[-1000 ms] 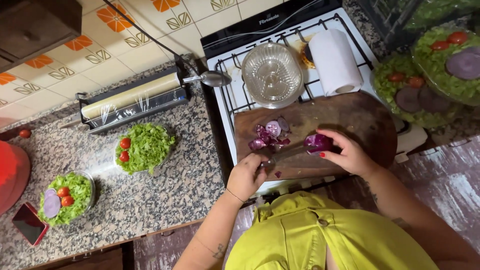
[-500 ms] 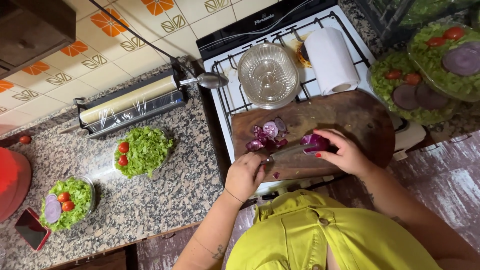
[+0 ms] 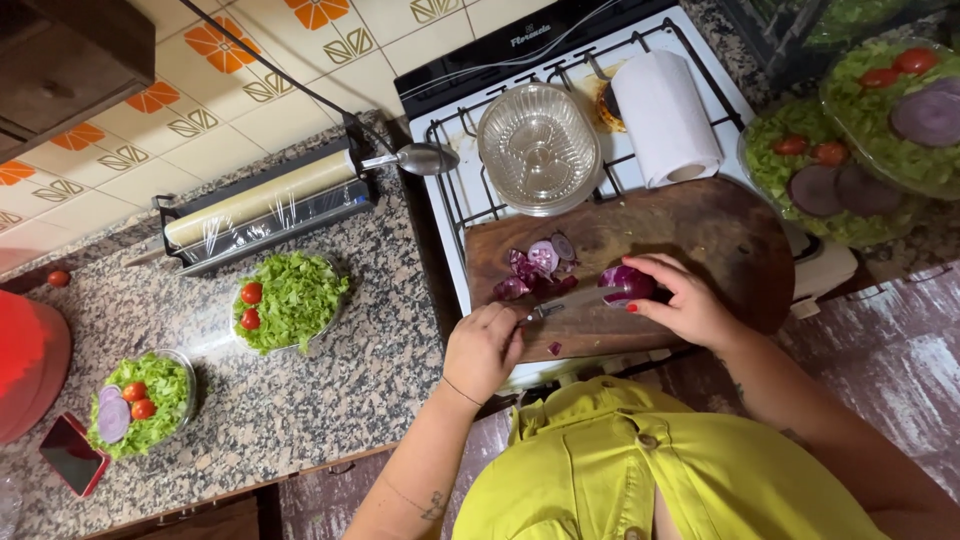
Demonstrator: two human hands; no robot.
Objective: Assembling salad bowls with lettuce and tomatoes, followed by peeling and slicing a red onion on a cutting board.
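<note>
The left hand (image 3: 484, 347) is curled into a tight grip around the handle of a knife (image 3: 560, 304), whose blade runs away from that hand toward the right hand and meets the red onion (image 3: 627, 283). The right hand (image 3: 683, 300) has its grip bent over the onion from the far side, fingertips pressing on top of it and pinning it to the wooden cutting board (image 3: 690, 235). Just beyond the knife blade, between the two hands and a little farther from the body, lies a small heap of cut onion slices (image 3: 538, 270), with one loose purple scrap nearer the left hand at the board's near edge. The board rests across the top of a white stove (image 3: 455, 205). Past the slices, farther from the hands, an empty clear glass bowl (image 3: 538, 147) stands on the stove grate, and beside it, beyond the right hand, lies a roll of paper towel (image 3: 665, 117). Outward from the right hand, two covered salad dishes (image 3: 860, 150) hold lettuce, tomato and onion rounds. Outward from the left hand, on the speckled stone bench (image 3: 300, 400), sit a bowl of lettuce with tomatoes (image 3: 290, 300) and, farther off, a second salad bowl (image 3: 140, 402) with onion slices added. Behind those, against the tiled wall, is a plastic-wrap dispenser (image 3: 265, 205) with a metal spoon (image 3: 415, 158) lying at its end near the stove. At the far edge of the bench are a red lid (image 3: 25, 365) and a red phone (image 3: 72, 453).
</note>
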